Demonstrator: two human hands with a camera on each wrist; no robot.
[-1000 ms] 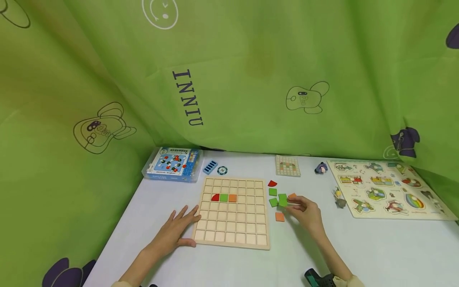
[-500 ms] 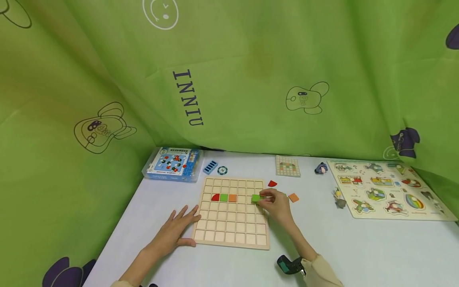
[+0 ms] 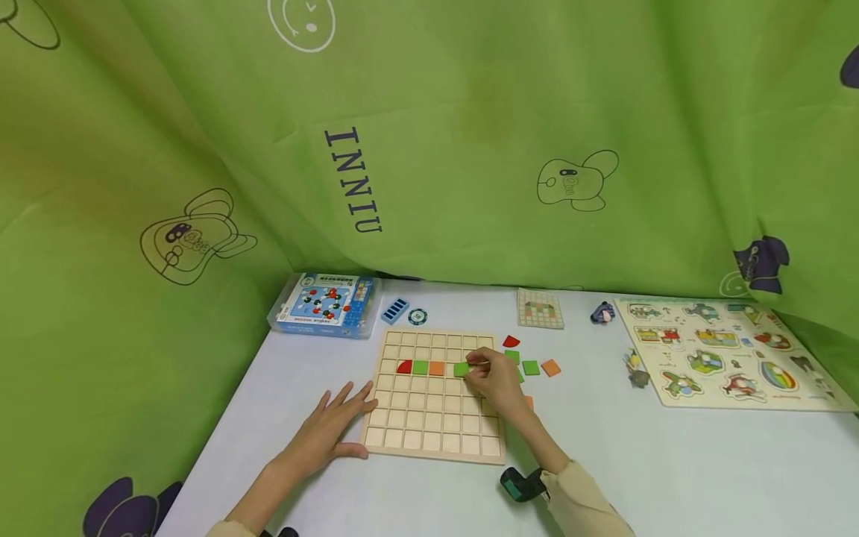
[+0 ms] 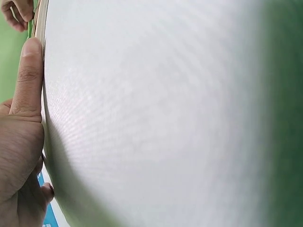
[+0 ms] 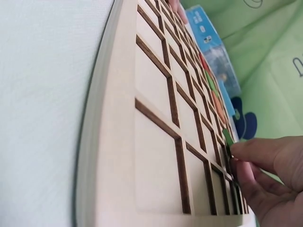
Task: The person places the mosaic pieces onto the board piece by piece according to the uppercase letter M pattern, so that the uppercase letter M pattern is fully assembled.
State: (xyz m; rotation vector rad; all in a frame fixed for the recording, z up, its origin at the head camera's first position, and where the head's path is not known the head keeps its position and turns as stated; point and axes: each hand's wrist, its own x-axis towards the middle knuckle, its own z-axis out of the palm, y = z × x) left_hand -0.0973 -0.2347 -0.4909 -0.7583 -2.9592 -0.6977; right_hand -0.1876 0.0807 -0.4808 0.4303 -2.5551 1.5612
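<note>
My right hand [image 3: 498, 382] pinches a green square tile [image 3: 461, 369] between thumb and fingers, over the right part of a wooden grid board [image 3: 425, 421]. In the right wrist view that green tile shows edge-on at the fingertips, close over the cells. One row of the board holds a red quarter-circle tile [image 3: 405, 367], a green tile [image 3: 420, 367] and an orange tile [image 3: 437, 368] side by side; one cell separates the orange tile from the pinched one. With fingers spread, my left hand [image 3: 329, 425] rests against the board's left edge, its thumb at the near left corner.
Right of the board lie loose tiles: a red quarter-circle [image 3: 511, 341], an orange square [image 3: 551, 367] and several green ones, partly behind my hand. Behind stand a pattern card [image 3: 540, 309], a poker chip [image 3: 417, 317] and a boxed kit [image 3: 324, 306]. A picture puzzle board [image 3: 731, 354] lies far right.
My right hand has picked up a green tile from the loose ones and carried it left over the board, towards the orange tile. The left hand has stayed in place.
</note>
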